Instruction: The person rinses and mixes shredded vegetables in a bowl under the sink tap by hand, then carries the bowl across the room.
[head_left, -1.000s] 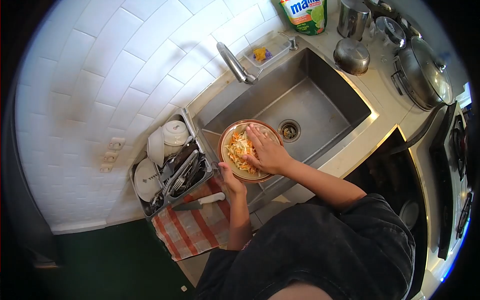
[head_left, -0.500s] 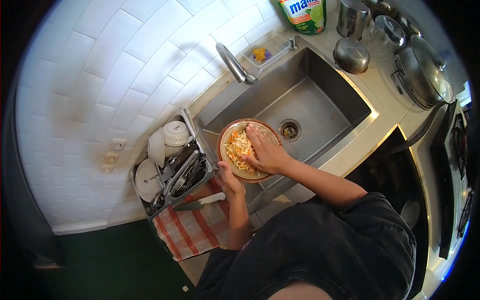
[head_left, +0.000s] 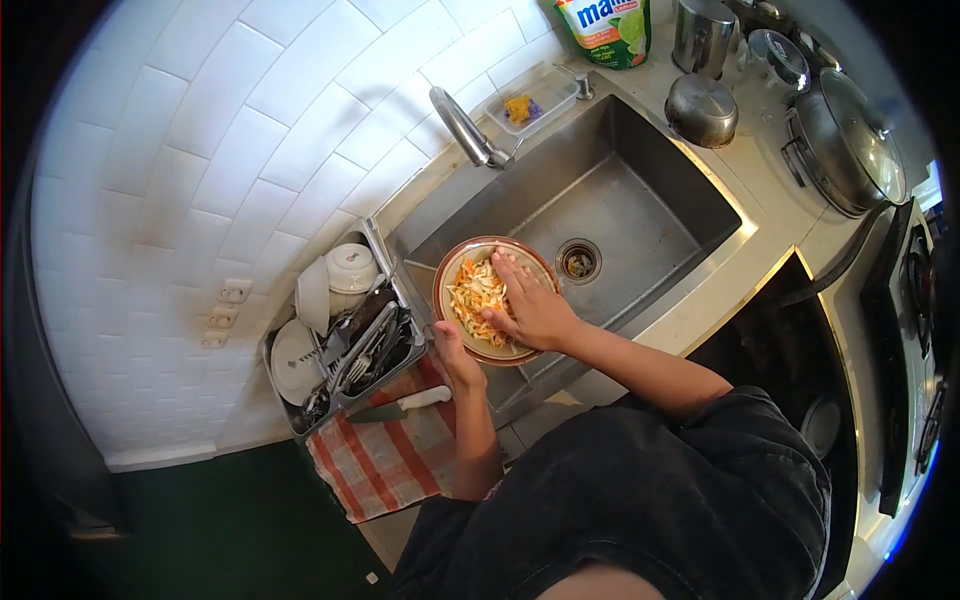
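Over the near left part of the sink [head_left: 640,200] is a brown-rimmed bowl [head_left: 540,268]. Shredded vegetables [head_left: 478,300], pale and orange strips, lie inside it. My left hand [head_left: 460,362] grips the bowl at its lower left side; the thumb shows at the rim and the other fingers are mostly hidden. My right hand [head_left: 540,310] rests over the bowl's right side, fingers stretched out on the shreds, thumb apart.
A dish rack [head_left: 385,262] holds bowls and cutlery at left. A white-handled knife [head_left: 425,397] lies on a striped cloth [head_left: 375,465]. The faucet [head_left: 465,125] arches over the sink. A metal pot [head_left: 700,112] and a lidded pan [head_left: 845,150] stand at right.
Hardly anything differs. The bowl and both hands have shifted very slightly left in view, holding the same pose.
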